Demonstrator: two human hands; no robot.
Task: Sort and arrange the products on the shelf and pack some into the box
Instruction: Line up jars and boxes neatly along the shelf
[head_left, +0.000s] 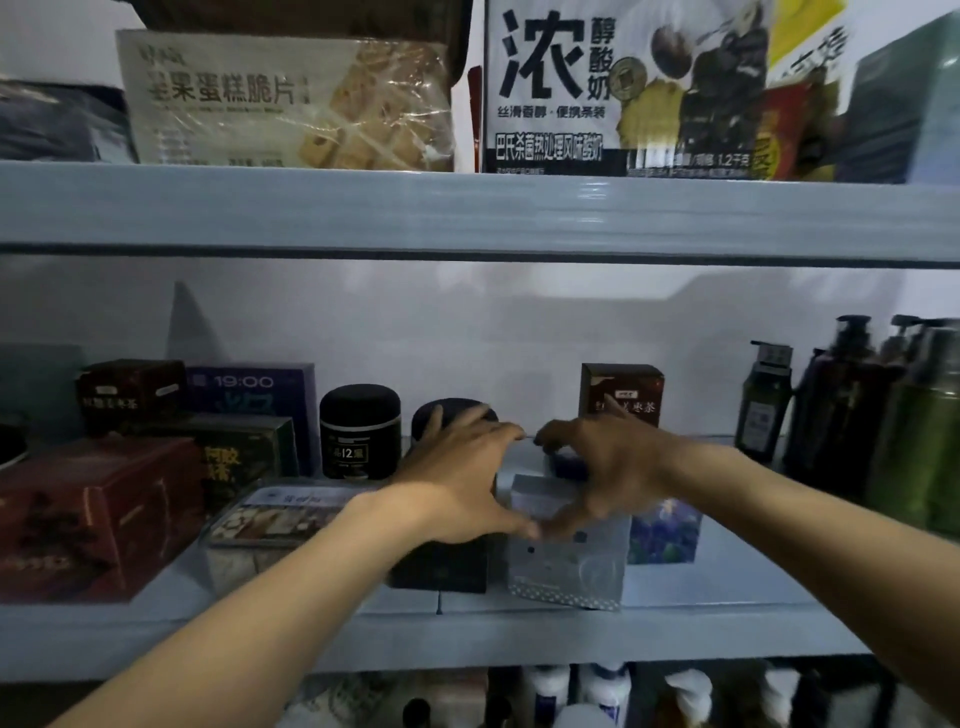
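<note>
On the middle shelf (727, 597), my left hand (462, 483) lies palm down with its fingers spread. It covers a black jar (441, 415) and the black box (441, 566) in front of it. My right hand (608, 467) arches like a claw over the top of a silver box (566, 566). Its fingertips curl down at the back by a small dark blue item (566, 462), and its thumb is on the box's front. The two thumbs almost touch. A blue floral box (667, 530) stands just right of the silver box.
Left of my hands are another black jar (358, 431), a clear snack tray (270, 519), red box (88, 514) and stacked cartons. A brown tea box (621, 389) stands behind, with pump bottles (841, 395) at right. Large cartons fill the upper shelf, and bottles sit below.
</note>
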